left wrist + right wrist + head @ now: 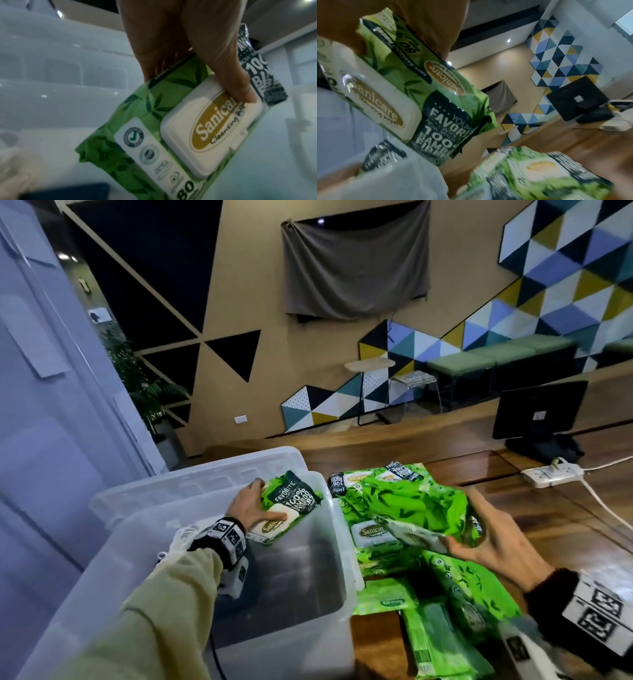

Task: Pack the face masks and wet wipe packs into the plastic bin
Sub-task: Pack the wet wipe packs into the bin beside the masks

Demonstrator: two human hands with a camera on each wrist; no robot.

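Note:
My left hand [246, 505] grips a green wet wipe pack [291, 505] with a white flip lid and holds it over the clear plastic bin [339, 577]. In the left wrist view the thumb [236, 81] presses on the lid of this pack [154, 128], with the fingers behind it. My right hand [486, 539] holds another green wet wipe pack [418, 505] tilted in the air above the pile of packs [387, 601] on the table. The right wrist view shows that pack [412, 88] between thumb and fingers; I cannot tell if a second pack is held with it.
The bin's clear lid [191, 481] lies behind the bin. The bin stands at the left edge of a wooden table [565, 525]. A white power strip [551, 475] with its cable and a black monitor [541, 409] sit at the back right.

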